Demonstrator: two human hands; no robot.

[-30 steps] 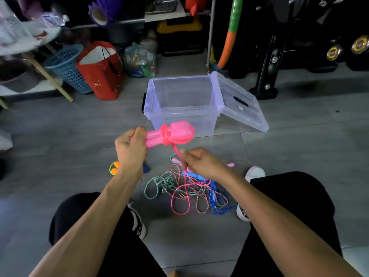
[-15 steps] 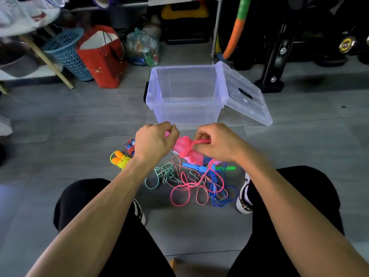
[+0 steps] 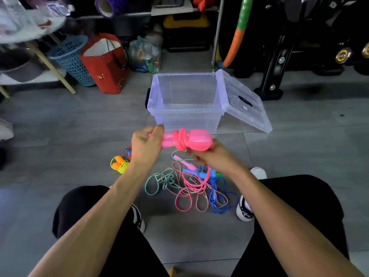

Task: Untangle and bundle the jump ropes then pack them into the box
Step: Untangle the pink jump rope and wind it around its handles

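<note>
My left hand (image 3: 145, 145) grips the thin ends of two pink jump-rope handles (image 3: 196, 139), held level above the floor. Pink cord (image 3: 180, 139) is coiled several turns round their middle. My right hand (image 3: 211, 158) pinches the loose pink cord just under the handles; the cord runs down into a tangled pile of ropes (image 3: 189, 184), green, pink, striped and blue, lying between my feet. A bundled yellow rope with orange handles (image 3: 119, 164) lies to the pile's left. The clear plastic box (image 3: 159, 102) stands open behind, with nothing inside.
The box's lid (image 3: 245, 102) leans against its right side. At back left stand a red paper bag (image 3: 105, 64), a blue basket (image 3: 69, 54) and a plastic bag of bottles (image 3: 145, 54). Black equipment stands (image 3: 275, 56) rise at back right. My shoes (image 3: 244, 210) flank the pile.
Both hands have risen with the pink handles from just above the pile. My right hand has dropped under the handles, still holding the cord, and another turn lies round them.
</note>
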